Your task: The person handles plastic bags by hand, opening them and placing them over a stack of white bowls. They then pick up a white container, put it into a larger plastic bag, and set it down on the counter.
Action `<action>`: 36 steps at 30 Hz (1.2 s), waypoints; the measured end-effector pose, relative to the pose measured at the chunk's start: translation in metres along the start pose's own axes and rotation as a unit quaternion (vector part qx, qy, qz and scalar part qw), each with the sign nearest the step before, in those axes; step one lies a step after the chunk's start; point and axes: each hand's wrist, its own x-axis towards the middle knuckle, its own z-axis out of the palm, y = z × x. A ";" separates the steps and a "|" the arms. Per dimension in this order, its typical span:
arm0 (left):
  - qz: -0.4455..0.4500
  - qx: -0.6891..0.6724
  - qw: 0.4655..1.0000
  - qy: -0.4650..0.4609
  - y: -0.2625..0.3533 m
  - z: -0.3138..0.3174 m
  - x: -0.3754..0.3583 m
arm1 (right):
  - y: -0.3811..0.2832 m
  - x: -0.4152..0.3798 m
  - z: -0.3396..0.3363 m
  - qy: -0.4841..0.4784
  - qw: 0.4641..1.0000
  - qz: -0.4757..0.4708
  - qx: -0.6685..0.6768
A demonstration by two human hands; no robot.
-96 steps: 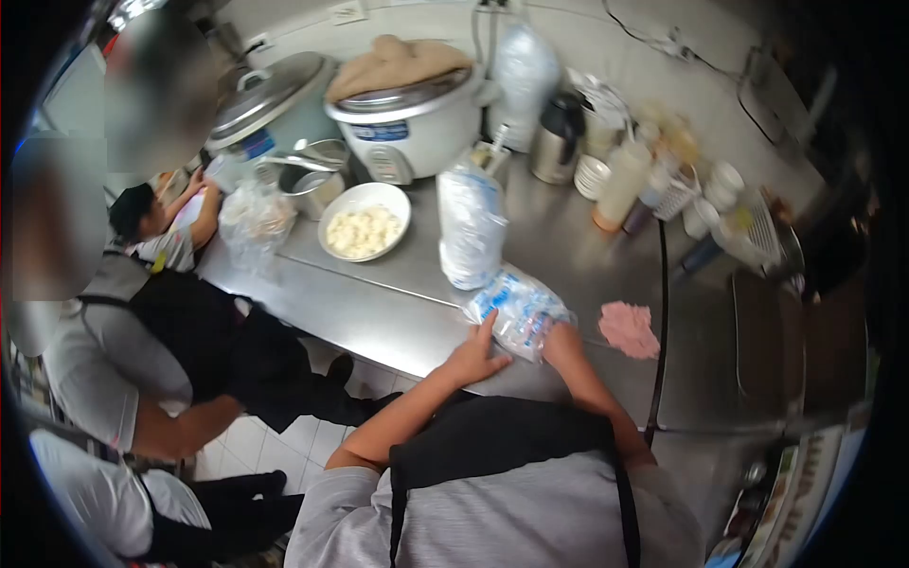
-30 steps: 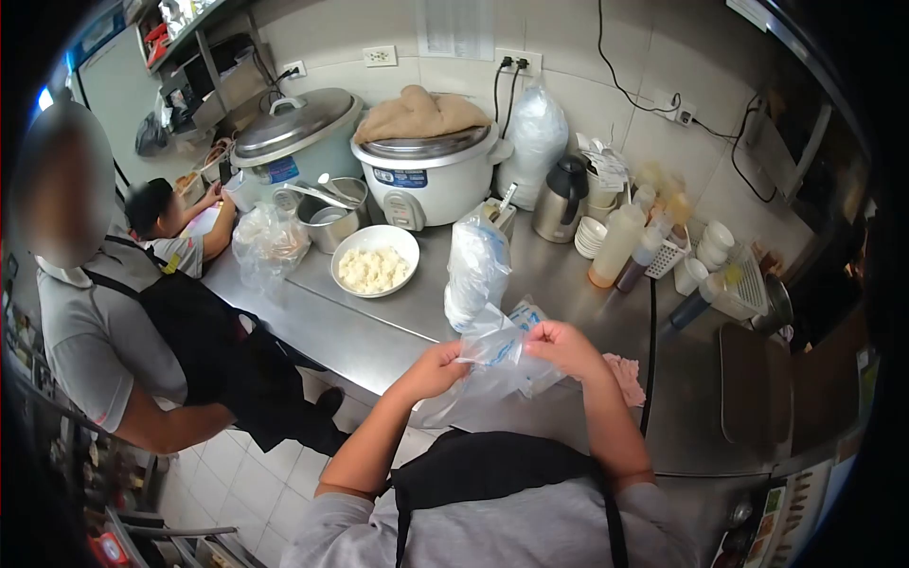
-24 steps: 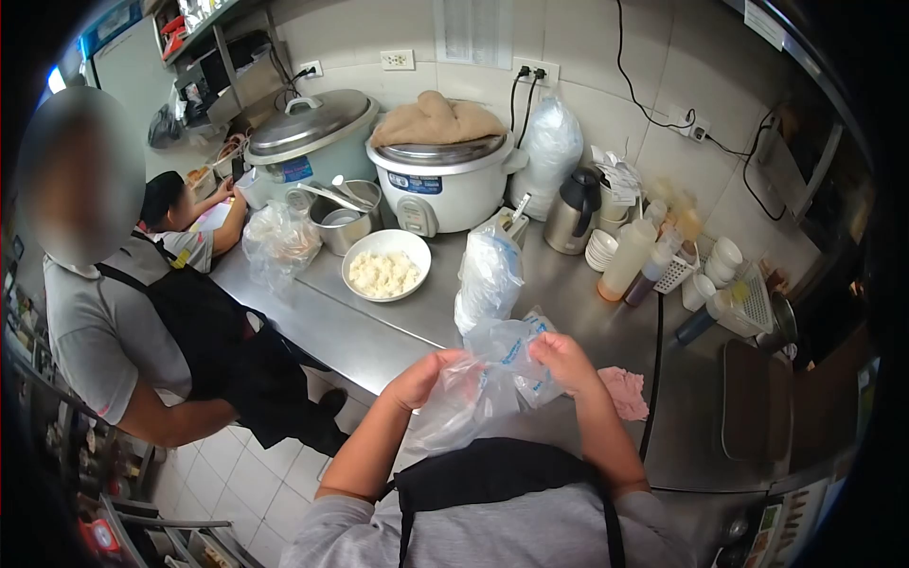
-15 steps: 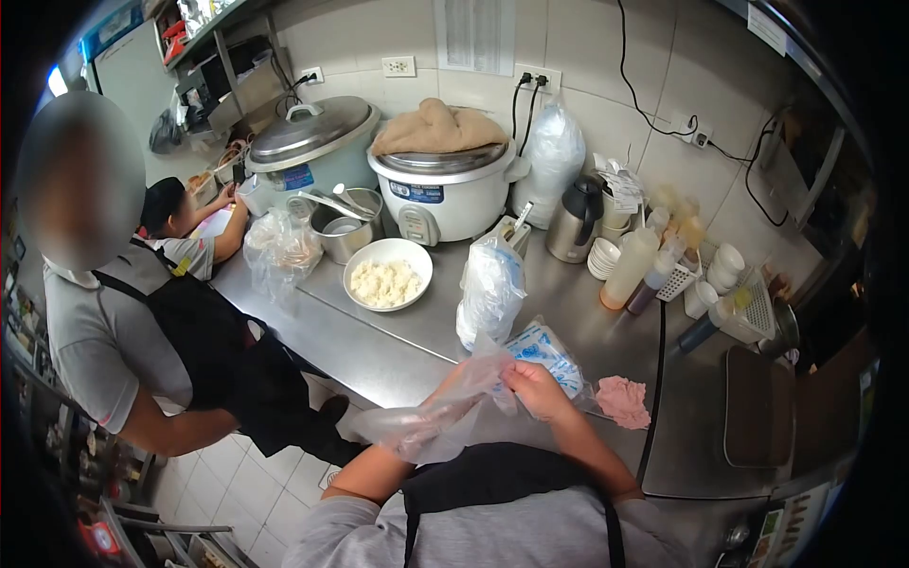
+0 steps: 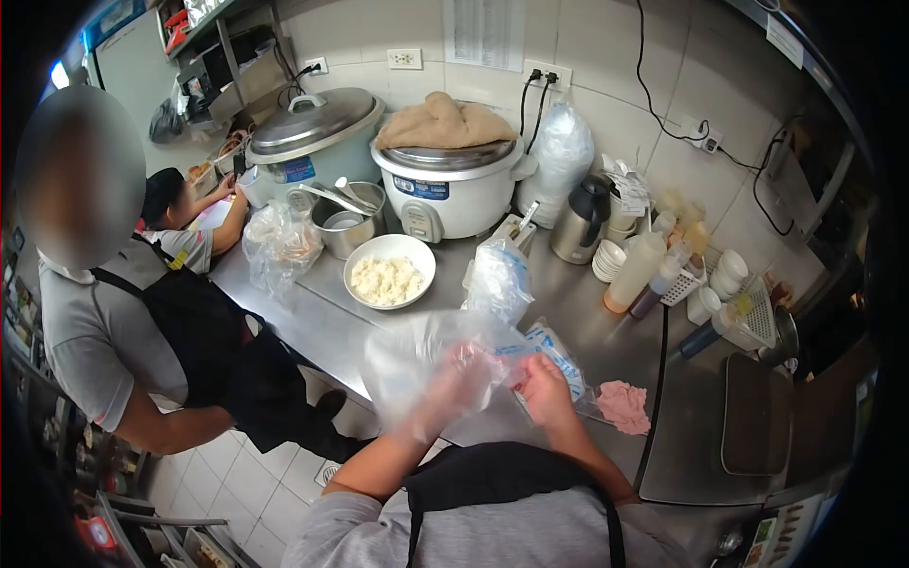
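A thin clear plastic bag (image 5: 402,355) is spread out in front of me above the counter's near edge. My right hand (image 5: 545,381) pinches the bag's right side between closed fingers. Motion blurs my left hand (image 5: 459,379), which shows through the plastic; its fingers cannot be made out clearly. Just beyond the hands stands a bundle of clear plastic (image 5: 500,282). A flat packet with blue print (image 5: 557,358) lies beside my right hand, and a crumpled pink cloth (image 5: 623,407) is farther right.
A white bowl of rice (image 5: 388,273) sits on the steel counter (image 5: 327,327). Behind it are a steel pot (image 5: 348,227) and two large rice cookers (image 5: 445,194). Sauce bottles (image 5: 636,270) and a thermos (image 5: 578,222) stand right. A co-worker (image 5: 170,331) stands at left; another person (image 5: 185,222) is beyond.
The plastic bag has spread wider and risen over the counter. My left hand has moved up and forward under the film, while my right hand keeps its pinch in nearly the same place.
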 end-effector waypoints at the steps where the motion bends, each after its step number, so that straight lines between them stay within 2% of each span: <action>1: -0.026 -0.173 0.985 0.016 0.004 0.002 -0.001 | -0.009 -0.003 0.007 -0.002 0.998 -0.004 0.063; 2: -0.051 -0.339 0.939 0.030 0.007 0.002 0.000 | -0.016 -0.005 0.013 -0.005 0.992 -0.009 0.125; 5: 0.006 -0.337 0.922 -0.192 0.003 -0.007 0.007 | -0.023 -0.006 0.019 -0.088 0.984 -0.045 0.146; 8: -0.126 -0.225 0.965 -0.051 0.032 0.018 0.003 | -0.045 -0.009 0.031 -0.145 0.974 -0.077 0.153; 11: -0.271 -0.048 0.955 -0.114 0.064 0.016 0.010 | -0.055 -0.002 0.030 -0.158 0.980 -0.098 0.077; 14: -0.190 -0.004 0.924 -0.331 0.062 -0.018 0.039 | -0.050 0.001 0.033 -0.119 0.983 -0.082 0.111; 17: -0.138 -0.240 0.853 -0.443 0.099 0.006 0.057 | -0.045 0.013 0.031 -0.138 0.982 -0.054 0.115; 19: -0.103 -0.134 0.953 -0.251 0.128 0.037 0.053 | -0.050 0.027 0.045 -0.108 0.985 -0.077 0.111; 22: 0.028 -0.151 0.982 -0.106 0.126 0.054 0.076 | -0.079 0.062 0.061 -0.044 0.994 -0.092 0.050; 26: -0.097 -0.080 0.978 -0.165 0.116 0.005 0.134 | -0.070 0.103 0.043 0.004 0.999 -0.052 -0.012; 29: -0.112 -0.178 0.911 -0.355 0.103 -0.020 0.148 | -0.076 0.089 0.053 0.040 0.998 -0.002 -0.039; 30: -0.139 -0.167 0.950 -0.223 0.102 -0.014 0.144 | -0.077 0.085 0.056 0.050 0.997 -0.002 -0.058; 33: -0.167 -0.176 0.956 -0.166 0.105 -0.011 0.143 | -0.083 0.090 0.061 0.054 0.990 -0.017 -0.130; 36: -0.104 -0.181 0.934 -0.289 0.124 -0.005 0.143 | -0.094 0.110 0.059 0.031 0.972 -0.049 -0.227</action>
